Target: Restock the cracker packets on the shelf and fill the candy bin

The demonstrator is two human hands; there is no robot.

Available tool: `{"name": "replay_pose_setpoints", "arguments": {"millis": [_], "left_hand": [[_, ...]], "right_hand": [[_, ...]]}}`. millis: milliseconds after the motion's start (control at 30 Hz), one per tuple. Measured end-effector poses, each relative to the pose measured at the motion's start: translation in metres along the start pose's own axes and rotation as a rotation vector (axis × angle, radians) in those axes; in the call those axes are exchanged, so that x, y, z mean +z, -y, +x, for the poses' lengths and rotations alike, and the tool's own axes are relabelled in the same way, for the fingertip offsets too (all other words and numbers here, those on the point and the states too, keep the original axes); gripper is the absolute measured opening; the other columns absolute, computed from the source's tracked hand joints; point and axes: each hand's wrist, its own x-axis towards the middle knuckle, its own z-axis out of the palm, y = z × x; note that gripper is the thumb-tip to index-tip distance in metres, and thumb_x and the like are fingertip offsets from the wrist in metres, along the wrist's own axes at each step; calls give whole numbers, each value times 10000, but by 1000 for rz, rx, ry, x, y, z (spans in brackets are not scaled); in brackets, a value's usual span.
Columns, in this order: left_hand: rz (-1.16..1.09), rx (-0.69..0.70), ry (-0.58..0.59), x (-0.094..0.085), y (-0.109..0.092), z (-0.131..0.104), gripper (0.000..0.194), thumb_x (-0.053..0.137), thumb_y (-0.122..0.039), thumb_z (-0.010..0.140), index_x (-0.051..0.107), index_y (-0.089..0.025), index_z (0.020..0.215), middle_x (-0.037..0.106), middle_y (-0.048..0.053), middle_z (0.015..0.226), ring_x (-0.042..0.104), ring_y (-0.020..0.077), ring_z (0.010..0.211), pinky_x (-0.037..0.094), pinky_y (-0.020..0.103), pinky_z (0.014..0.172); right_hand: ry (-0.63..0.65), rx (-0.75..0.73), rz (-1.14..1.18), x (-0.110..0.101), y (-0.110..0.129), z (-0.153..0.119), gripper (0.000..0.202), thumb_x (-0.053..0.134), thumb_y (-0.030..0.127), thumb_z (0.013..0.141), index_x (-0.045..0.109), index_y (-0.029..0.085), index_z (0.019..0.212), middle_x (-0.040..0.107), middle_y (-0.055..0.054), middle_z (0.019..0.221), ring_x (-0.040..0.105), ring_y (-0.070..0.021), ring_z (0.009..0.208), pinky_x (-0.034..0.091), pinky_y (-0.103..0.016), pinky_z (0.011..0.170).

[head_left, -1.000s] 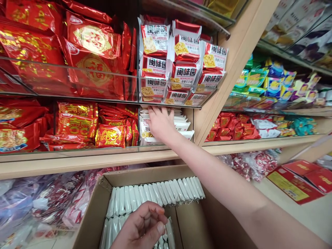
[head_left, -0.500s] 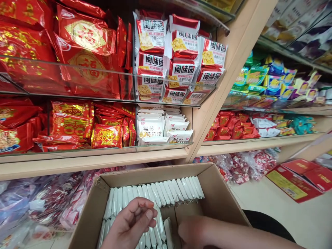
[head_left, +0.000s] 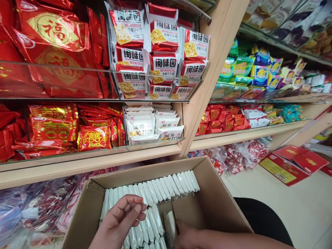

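An open cardboard box (head_left: 207,193) holds white wrapped packets (head_left: 160,188) standing on edge in rows. Above the packets on the left is my left hand (head_left: 127,216), its fingers curled in and the thumb near the fingertips; nothing shows in it. My right hand (head_left: 184,233) reaches down inside the box, right of the packets. Its fingers are at a whitish packet (head_left: 170,226) that stands a little apart from the row, and they are partly hidden and dark.
Shelves behind the box hold red packets (head_left: 58,62), white-and-red cracker packs (head_left: 163,67) and white packs (head_left: 141,128) behind clear guards. Bagged goods (head_left: 52,204) lie under the shelf at left. A red carton (head_left: 293,164) and a dark round object (head_left: 261,218) are at right.
The view has shifted, so the shelves and box sit further left. My right hand, blurred before, is now lower at the whitish packet. My left hand keeps its curled shape.
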Motion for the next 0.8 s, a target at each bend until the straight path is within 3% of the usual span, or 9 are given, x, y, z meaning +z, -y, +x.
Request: {"name": "replay_pose_setpoints", "arguments": {"millis": [100,167,267,333,433,533,633,700,800], "left_hand": [[46,-18,7,-1,1,1,283,671,-436,642,617,-196,783,663,20,725,590,174,669,429,251,611],[75,-26,-2,0,2,1,296,654,-435,655,613,-203,832,663,32,820,594,193,746,434,263,633],[82,-59,-28,4,2,-1,406,634,-462,670,580,-233,1001,601,57,1078,556,241,959,440,301,714],[27,-174,-8,7,2,-3,499,586,-529,693,521,-271,1115,523,62,1207,527,261,1026,437,349,778],[-183,-388,85,9,2,-4,553,513,-577,727,461,-268,1183,438,85,1290,542,265,1012,443,389,821],[-246,-273,102,5,3,-4,498,630,-423,712,455,-258,1149,415,61,1307,496,236,1081,447,299,827],[-210,-43,138,2,2,-4,558,686,-294,687,407,-321,1170,421,8,1309,483,211,1099,448,253,821],[-229,11,180,4,-1,-7,612,687,-264,688,368,-341,1204,444,12,1298,527,205,1046,471,252,788],[-256,38,179,12,-5,-12,666,706,-230,664,361,-313,1227,503,37,1250,568,196,983,486,225,724]], "right_hand": [[125,203,66,-19,26,-17,429,453,31,555,534,119,967,595,-21,621,567,-126,460,432,-210,391],[267,189,78,-38,51,-38,395,426,23,584,552,124,945,591,-10,628,539,-89,446,451,-199,418],[375,-79,43,-62,88,-73,355,417,30,632,584,144,925,617,-13,726,565,-74,556,479,-185,512],[363,-259,-49,-68,107,-91,383,414,37,659,583,162,979,630,-18,772,592,-103,648,499,-226,590],[164,-628,-328,-62,122,-109,450,413,45,696,551,183,1102,627,-61,971,586,-176,889,465,-345,811],[38,-871,-351,-49,127,-114,462,433,64,716,527,215,1142,461,-82,1260,454,-197,1130,376,-356,943],[5,-720,82,-38,132,-110,354,486,237,772,482,233,1127,416,-91,1263,535,-171,983,492,-303,743],[-8,-539,333,-34,137,-104,364,462,410,801,432,225,1113,518,-78,1057,562,-136,759,489,-256,552],[-50,-386,336,-30,141,-93,394,381,568,797,467,188,853,487,8,653,452,-95,512,357,-193,388]]}}
